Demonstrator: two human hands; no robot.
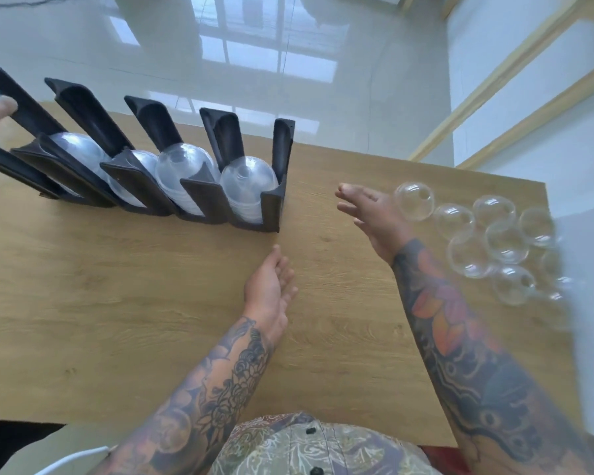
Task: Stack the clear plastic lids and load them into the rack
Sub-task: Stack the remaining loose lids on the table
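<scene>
Table [151, 303] holds the black rack [199, 197] with lid stacks in its slots, loose clear lids [494, 241] well right of it, and both hands, right hand [374, 217] and left hand [271, 289], open and empty, so a fast grab might scatter lids.

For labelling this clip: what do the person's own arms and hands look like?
Both forearms are bare, with no sleeves, and densely tattooed. The left forearm carries grey-black floral and swirl designs; the right forearm mixes dark patterns with orange-red patches. The left hand and right hand wear no gloves.
</scene>
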